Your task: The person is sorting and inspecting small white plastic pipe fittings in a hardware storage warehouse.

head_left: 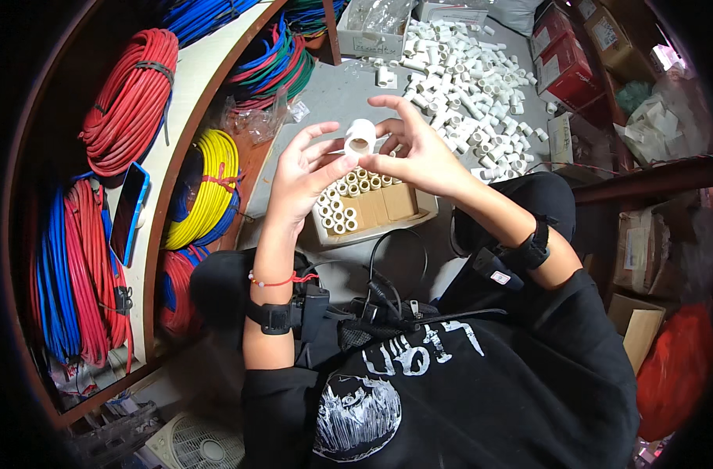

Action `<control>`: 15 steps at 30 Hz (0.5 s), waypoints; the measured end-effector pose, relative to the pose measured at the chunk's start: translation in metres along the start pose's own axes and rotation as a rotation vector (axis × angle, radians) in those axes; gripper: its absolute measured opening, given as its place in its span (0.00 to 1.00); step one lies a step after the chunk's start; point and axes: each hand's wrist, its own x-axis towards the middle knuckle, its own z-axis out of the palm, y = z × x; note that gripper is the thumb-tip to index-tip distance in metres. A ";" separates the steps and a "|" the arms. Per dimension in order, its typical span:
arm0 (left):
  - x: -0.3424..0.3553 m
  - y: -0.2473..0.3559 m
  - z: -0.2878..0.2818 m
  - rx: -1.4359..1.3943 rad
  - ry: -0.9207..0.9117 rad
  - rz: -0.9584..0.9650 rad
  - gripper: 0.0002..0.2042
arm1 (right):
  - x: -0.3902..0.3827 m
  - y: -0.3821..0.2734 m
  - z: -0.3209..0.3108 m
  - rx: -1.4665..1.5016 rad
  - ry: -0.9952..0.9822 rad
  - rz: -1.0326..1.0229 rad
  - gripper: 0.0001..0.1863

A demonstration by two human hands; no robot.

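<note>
Between my two hands, above the box, is a white plastic pipe fitting [360, 137] with its round opening facing me. My left hand [303, 170] grips it from the left with thumb and fingers. From the right, the thumb and fingers of my right hand [419, 152] close on the same fitting, with the index finger raised away. Below the hands stands an open cardboard box [401, 202]. Several white fittings [339, 217] stand in rows in it, open ends up, along its left and far parts. My hands hide part of the rows.
Loose white fittings [481, 94] lie heaped on the floor beyond the box. On the left, shelves carry red cable coils [130, 102], a yellow coil [204, 187] and a phone [130, 211]. Cartons [564, 70] and a red bag [675, 375] line the right side.
</note>
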 end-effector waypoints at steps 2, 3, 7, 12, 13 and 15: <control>0.003 -0.001 -0.001 0.017 0.016 0.013 0.24 | 0.001 -0.005 -0.003 0.019 -0.031 0.026 0.34; -0.002 0.000 -0.004 0.001 0.032 -0.001 0.23 | 0.001 -0.005 0.001 0.039 -0.034 0.016 0.35; -0.008 0.003 0.001 0.046 0.057 -0.032 0.23 | -0.001 0.005 0.003 0.058 -0.018 0.013 0.33; -0.005 0.006 0.002 0.087 0.051 -0.028 0.25 | 0.000 -0.001 -0.002 0.020 0.000 -0.017 0.35; -0.005 0.005 -0.001 0.099 0.046 -0.032 0.25 | 0.001 -0.001 -0.002 0.030 -0.006 0.001 0.35; -0.005 0.003 -0.006 0.103 0.046 -0.019 0.26 | 0.003 0.002 0.001 0.054 -0.008 -0.021 0.35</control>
